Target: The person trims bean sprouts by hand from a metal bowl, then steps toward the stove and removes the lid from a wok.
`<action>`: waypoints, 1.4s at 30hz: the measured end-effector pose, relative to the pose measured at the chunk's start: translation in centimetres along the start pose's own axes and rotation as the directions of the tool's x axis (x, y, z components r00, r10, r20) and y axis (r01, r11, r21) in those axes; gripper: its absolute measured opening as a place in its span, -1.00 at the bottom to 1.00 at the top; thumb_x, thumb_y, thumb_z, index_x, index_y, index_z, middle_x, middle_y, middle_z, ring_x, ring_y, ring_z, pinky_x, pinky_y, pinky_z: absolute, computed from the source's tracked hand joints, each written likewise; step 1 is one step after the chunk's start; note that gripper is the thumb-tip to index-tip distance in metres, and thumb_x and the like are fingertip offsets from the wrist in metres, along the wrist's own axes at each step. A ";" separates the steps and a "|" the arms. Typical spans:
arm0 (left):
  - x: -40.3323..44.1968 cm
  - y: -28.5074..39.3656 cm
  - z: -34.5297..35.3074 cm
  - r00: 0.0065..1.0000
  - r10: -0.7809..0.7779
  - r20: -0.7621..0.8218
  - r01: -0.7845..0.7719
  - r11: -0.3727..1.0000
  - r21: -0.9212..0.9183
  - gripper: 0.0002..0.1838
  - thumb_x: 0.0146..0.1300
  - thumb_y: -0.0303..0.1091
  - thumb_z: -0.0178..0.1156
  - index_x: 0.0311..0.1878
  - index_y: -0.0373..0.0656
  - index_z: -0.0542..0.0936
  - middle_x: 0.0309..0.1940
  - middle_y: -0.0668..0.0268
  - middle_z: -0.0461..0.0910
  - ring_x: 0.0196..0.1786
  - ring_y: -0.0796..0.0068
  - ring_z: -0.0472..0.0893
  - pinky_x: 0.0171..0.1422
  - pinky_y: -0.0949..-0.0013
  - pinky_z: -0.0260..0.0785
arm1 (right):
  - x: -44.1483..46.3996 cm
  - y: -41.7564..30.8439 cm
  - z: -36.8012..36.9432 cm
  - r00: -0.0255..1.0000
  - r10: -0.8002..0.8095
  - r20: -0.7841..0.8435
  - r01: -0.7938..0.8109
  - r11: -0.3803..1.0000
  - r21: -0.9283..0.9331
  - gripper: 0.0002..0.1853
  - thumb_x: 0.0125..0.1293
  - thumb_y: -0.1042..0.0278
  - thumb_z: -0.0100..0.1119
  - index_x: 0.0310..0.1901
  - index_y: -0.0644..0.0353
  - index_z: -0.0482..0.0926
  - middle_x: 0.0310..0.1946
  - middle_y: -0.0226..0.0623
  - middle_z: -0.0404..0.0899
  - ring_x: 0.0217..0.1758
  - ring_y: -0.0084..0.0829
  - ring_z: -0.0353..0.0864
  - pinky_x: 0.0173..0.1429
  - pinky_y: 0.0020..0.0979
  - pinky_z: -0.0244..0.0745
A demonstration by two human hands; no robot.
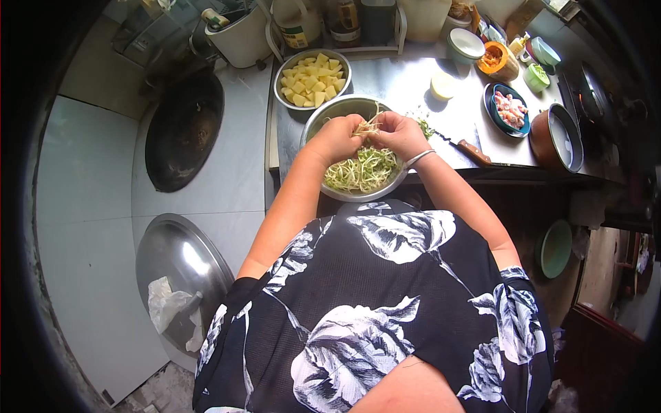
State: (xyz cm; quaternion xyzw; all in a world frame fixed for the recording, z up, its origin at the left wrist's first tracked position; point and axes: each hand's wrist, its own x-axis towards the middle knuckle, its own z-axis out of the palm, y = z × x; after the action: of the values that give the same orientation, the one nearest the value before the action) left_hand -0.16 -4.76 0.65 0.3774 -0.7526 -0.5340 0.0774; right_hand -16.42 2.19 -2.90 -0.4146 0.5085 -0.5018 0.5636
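Note:
A metal bowl (pixel 308 131) stands at the counter's front edge, with a heap of bean sprouts (pixel 363 172) in it, pale stems mixed with green. Over the bowl's far half, my left hand (pixel 337 140) has its fingers closed on a small bunch of sprouts. Close beside it, my right hand (pixel 401 138) pinches the same bunch, and thin stems stick out between the two hands. My fingers partly cover the bunch. A bracelet (pixel 420 158) circles my right wrist.
Behind the bowl is a bowl of cut potatoes (pixel 312 81). To the right lie a knife (pixel 475 153), a dish of raw meat (pixel 510 110), a pot (pixel 554 138) and a cut pumpkin (pixel 498 62). A wok (pixel 184 131) and metal lid (pixel 182 275) are left.

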 end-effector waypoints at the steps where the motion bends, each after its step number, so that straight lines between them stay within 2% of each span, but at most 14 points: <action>1: -0.1 0.2 0.0 1.000 0.000 0.001 0.000 1.000 -0.001 -0.90 0.18 -0.49 0.08 -0.26 -0.28 0.47 -0.50 0.19 0.57 -0.52 0.45 0.59 -0.43 0.39 0.44 | 0.0 0.0 0.0 1.000 0.010 0.000 -0.010 0.999 -0.038 -0.85 0.18 0.38 0.27 -0.33 0.25 0.51 -0.45 -0.41 0.56 -0.42 -0.64 0.55 -0.32 -0.62 0.50; 3: -0.1 0.6 -0.2 0.998 -0.059 0.024 0.059 0.998 0.021 -0.92 0.28 -0.46 0.04 -0.20 -0.24 0.45 -0.43 0.31 0.57 -0.56 0.58 0.55 -0.48 0.48 0.41 | -0.2 -0.4 -0.1 0.999 0.054 -0.005 -0.054 0.999 0.006 -0.84 0.18 0.38 0.28 -0.34 0.24 0.51 -0.44 -0.41 0.56 -0.42 -0.64 0.55 -0.31 -0.62 0.51; 7: -0.4 0.5 -0.7 0.997 -0.063 -0.047 0.058 0.993 -0.098 -0.91 0.24 -0.47 0.04 -0.23 -0.28 0.46 -0.44 0.24 0.59 -0.58 0.53 0.56 -0.47 0.42 0.43 | -0.2 0.2 -0.6 0.987 0.160 0.010 -0.160 0.973 0.165 -0.85 0.19 0.38 0.28 -0.32 0.24 0.52 -0.44 -0.41 0.55 -0.43 -0.63 0.52 -0.33 -0.62 0.48; 11: -0.3 0.6 -0.6 0.997 -0.059 -0.047 0.050 0.984 -0.168 -0.89 0.27 -0.42 0.06 -0.26 -0.27 0.44 -0.43 0.25 0.59 -0.60 0.55 0.55 -0.52 0.46 0.41 | -0.2 0.5 -0.8 0.986 0.160 0.037 -0.164 0.971 0.177 -0.86 0.19 0.39 0.28 -0.33 0.24 0.53 -0.44 -0.39 0.56 -0.46 -0.63 0.50 -0.37 -0.65 0.45; 13: -0.4 1.0 -0.3 0.998 -0.057 0.029 0.058 0.996 -0.071 -0.92 0.32 -0.43 0.02 -0.21 -0.23 0.42 -0.40 0.32 0.56 -0.59 0.58 0.54 -0.53 0.50 0.38 | -0.4 0.4 -0.4 0.990 0.140 0.021 -0.142 0.980 0.142 -0.84 0.18 0.35 0.29 -0.35 0.24 0.53 -0.47 -0.45 0.54 -0.47 -0.67 0.48 -0.36 -0.65 0.44; 15: -0.4 1.0 0.0 0.997 -0.065 0.046 0.068 0.995 -0.070 -0.91 0.32 -0.42 0.03 -0.21 -0.23 0.43 -0.40 0.32 0.56 -0.59 0.58 0.54 -0.52 0.50 0.39 | -0.4 0.6 -0.5 0.994 0.107 0.035 -0.111 0.980 0.167 -0.85 0.20 0.37 0.26 -0.35 0.25 0.53 -0.51 -0.46 0.53 -0.49 -0.67 0.47 -0.38 -0.65 0.41; 21: -0.5 1.1 0.4 0.991 -0.090 0.097 0.098 0.992 -0.083 -0.86 0.32 -0.38 0.04 -0.14 -0.23 0.43 -0.38 0.30 0.57 -0.58 0.57 0.56 -0.51 0.48 0.41 | -0.6 0.6 -1.1 0.987 0.156 0.028 -0.156 0.924 0.350 -0.84 0.22 0.35 0.24 -0.28 0.22 0.51 -0.35 -0.40 0.55 -0.33 -0.58 0.55 -0.21 -0.58 0.50; 23: -0.2 0.7 0.8 0.996 -0.062 0.071 0.069 0.993 -0.094 -0.87 0.25 -0.44 0.05 -0.17 -0.26 0.44 -0.41 0.24 0.56 -0.57 0.53 0.57 -0.51 0.46 0.42 | -0.4 1.3 -1.3 0.984 0.107 0.141 -0.161 0.870 0.466 -0.83 0.23 0.32 0.23 -0.24 0.21 0.50 -0.28 -0.39 0.55 -0.24 -0.55 0.56 -0.14 -0.55 0.51; 25: -0.2 0.8 1.0 0.998 -0.034 0.044 0.039 0.994 -0.104 -0.87 0.19 -0.51 0.06 -0.19 -0.30 0.44 -0.43 0.18 0.56 -0.57 0.49 0.58 -0.51 0.43 0.43 | -0.5 1.3 -1.3 0.983 0.099 0.154 -0.162 0.862 0.480 -0.83 0.24 0.32 0.23 -0.24 0.20 0.50 -0.29 -0.39 0.54 -0.24 -0.55 0.56 -0.14 -0.55 0.51; 28: -0.6 1.1 1.2 0.999 -0.032 0.001 0.032 0.998 -0.050 -0.80 0.17 -0.55 0.04 -0.11 -0.28 0.44 -0.40 0.17 0.57 -0.57 0.49 0.58 -0.50 0.43 0.44 | -0.4 1.3 -1.2 0.979 0.110 0.172 -0.182 0.853 0.489 -0.83 0.24 0.31 0.23 -0.24 0.20 0.50 -0.31 -0.40 0.54 -0.24 -0.55 0.56 -0.14 -0.55 0.51; 31: -0.7 1.0 1.3 0.999 0.003 -0.038 -0.007 0.994 -0.107 -0.77 0.17 -0.55 0.03 -0.08 -0.26 0.49 -0.38 0.20 0.59 -0.56 0.48 0.59 -0.47 0.43 0.45 | -0.3 1.3 -1.2 0.975 0.125 0.185 -0.200 0.857 0.475 -0.83 0.24 0.31 0.23 -0.25 0.19 0.50 -0.32 -0.40 0.53 -0.24 -0.55 0.55 -0.13 -0.54 0.51; 34: -0.6 1.1 0.5 0.995 -0.067 0.072 0.074 0.991 -0.108 -0.79 0.17 -0.54 0.04 -0.11 -0.25 0.54 -0.42 0.24 0.60 -0.54 0.49 0.60 -0.46 0.44 0.44 | -0.4 1.2 -0.6 0.978 0.086 0.188 -0.166 0.868 0.467 -0.84 0.24 0.32 0.23 -0.26 0.19 0.50 -0.32 -0.41 0.53 -0.25 -0.56 0.55 -0.13 -0.54 0.51; 36: -0.3 0.7 0.0 0.976 -0.188 0.113 0.184 0.982 0.043 -0.84 0.22 -0.45 0.10 -0.16 -0.23 0.56 -0.42 0.32 0.59 -0.50 0.56 0.60 -0.48 0.48 0.40 | -0.4 0.9 -0.3 0.982 0.055 0.182 -0.135 0.874 0.467 -0.84 0.23 0.33 0.23 -0.27 0.19 0.50 -0.32 -0.41 0.53 -0.26 -0.56 0.54 -0.13 -0.54 0.51; 42: -0.4 0.4 0.1 0.974 -0.206 0.098 0.204 0.979 0.023 -0.86 0.18 -0.48 0.10 -0.20 -0.22 0.58 -0.49 0.28 0.59 -0.52 0.54 0.59 -0.44 0.43 0.41 | 0.0 1.1 -0.1 0.981 0.015 0.192 -0.099 0.894 0.437 -0.88 0.23 0.39 0.22 -0.26 0.17 0.50 -0.33 -0.49 0.51 -0.24 -0.60 0.53 -0.10 -0.54 0.48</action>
State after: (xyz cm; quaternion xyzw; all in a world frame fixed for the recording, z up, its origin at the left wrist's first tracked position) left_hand -0.06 -4.37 1.05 0.4264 -0.7161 -0.5523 -0.0182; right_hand -16.40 2.39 -3.96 -0.3043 0.3385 -0.5476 0.7021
